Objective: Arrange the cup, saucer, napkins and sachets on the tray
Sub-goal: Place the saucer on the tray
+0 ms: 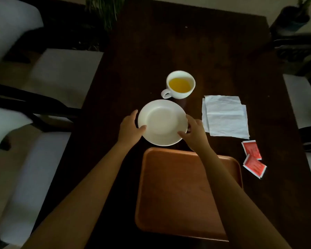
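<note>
From the head view, the left hand (131,128) and right hand (194,131) clasp opposite rims of the empty saucer (162,122) just beyond the bare tray (178,194), so lift it level and set it down centrally, clear of the full cup (180,84).

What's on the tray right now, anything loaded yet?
Nothing visible on the tray: bare wood where it shows. The right forearm crosses its right side and hides a strip there. The saucer, held by both hands, is beyond the tray's far edge.
</note>
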`<act>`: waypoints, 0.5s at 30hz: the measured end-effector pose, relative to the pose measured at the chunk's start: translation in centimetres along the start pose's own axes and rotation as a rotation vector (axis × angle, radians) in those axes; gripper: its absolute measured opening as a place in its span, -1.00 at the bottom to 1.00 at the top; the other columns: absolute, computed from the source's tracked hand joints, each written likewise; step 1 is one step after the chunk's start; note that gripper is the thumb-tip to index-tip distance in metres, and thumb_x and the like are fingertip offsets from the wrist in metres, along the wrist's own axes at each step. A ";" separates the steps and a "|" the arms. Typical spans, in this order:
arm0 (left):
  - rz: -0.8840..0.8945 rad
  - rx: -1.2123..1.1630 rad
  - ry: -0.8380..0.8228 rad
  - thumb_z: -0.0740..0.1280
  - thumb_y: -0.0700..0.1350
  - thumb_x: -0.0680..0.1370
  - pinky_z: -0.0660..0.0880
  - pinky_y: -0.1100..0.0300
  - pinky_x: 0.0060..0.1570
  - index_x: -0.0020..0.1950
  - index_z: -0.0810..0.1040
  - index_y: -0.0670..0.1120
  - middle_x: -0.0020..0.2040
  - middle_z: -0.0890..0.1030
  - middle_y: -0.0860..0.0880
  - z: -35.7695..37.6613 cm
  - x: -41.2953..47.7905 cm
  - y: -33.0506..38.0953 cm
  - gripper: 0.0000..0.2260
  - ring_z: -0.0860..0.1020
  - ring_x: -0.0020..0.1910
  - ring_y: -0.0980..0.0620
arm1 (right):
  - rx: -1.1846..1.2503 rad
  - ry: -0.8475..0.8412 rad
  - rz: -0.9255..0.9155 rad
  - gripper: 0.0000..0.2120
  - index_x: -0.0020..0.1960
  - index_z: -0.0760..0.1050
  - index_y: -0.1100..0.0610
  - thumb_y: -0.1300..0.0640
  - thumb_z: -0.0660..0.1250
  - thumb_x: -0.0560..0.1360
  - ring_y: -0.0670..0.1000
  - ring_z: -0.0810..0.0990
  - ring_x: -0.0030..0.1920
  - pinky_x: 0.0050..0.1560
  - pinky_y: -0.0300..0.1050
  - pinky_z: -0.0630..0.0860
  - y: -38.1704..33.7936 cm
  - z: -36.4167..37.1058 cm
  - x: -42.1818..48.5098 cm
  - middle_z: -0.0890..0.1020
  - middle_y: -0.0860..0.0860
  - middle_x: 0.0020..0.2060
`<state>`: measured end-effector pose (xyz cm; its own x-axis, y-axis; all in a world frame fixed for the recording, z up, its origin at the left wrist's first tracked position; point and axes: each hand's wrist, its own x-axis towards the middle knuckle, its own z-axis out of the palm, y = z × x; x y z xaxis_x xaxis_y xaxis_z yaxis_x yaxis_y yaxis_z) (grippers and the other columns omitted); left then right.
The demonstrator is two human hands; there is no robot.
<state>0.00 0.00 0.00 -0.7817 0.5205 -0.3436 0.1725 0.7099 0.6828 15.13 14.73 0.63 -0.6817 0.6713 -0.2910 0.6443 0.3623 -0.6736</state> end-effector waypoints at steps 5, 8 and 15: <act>0.060 0.070 -0.018 0.35 -0.11 0.47 0.36 -0.10 0.29 0.45 0.18 -0.09 0.39 0.30 -0.22 0.4 1.5 0.8 -0.40 0.36 0.32 -0.20 | -0.043 -0.035 0.050 -0.35 0.43 0.19 0.16 0.26 0.37 0.41 0.21 0.38 0.27 0.27 -0.02 0.36 -0.5 0.4 1.1 0.28 0.23 0.33; 0.123 0.122 -0.045 0.37 -0.13 0.43 0.41 -0.09 0.22 0.37 0.29 -0.12 0.30 0.38 -0.23 0.7 1.7 1.4 -0.46 0.38 0.28 -0.21 | -0.037 -0.011 0.049 -0.34 0.42 0.20 0.16 0.28 0.38 0.39 0.20 0.38 0.27 0.22 -0.07 0.36 -0.6 0.6 1.3 0.29 0.21 0.33; 0.149 0.173 0.055 0.33 -0.25 0.38 0.47 -0.07 0.12 0.26 0.38 -0.15 0.24 0.41 -0.24 0.2 1.0 2.1 -0.56 0.44 0.19 -0.23 | 0.002 0.034 0.040 -0.31 0.43 0.19 0.16 0.27 0.40 0.38 0.17 0.40 0.25 0.11 -0.21 0.30 -0.8 0.2 0.2 0.32 0.21 0.32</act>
<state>-0.26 2.06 0.94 -0.7704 0.6023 -0.2088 0.3845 0.7003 0.6014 14.44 14.45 0.96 -0.6431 0.7071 -0.2941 0.6699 0.3335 -0.6633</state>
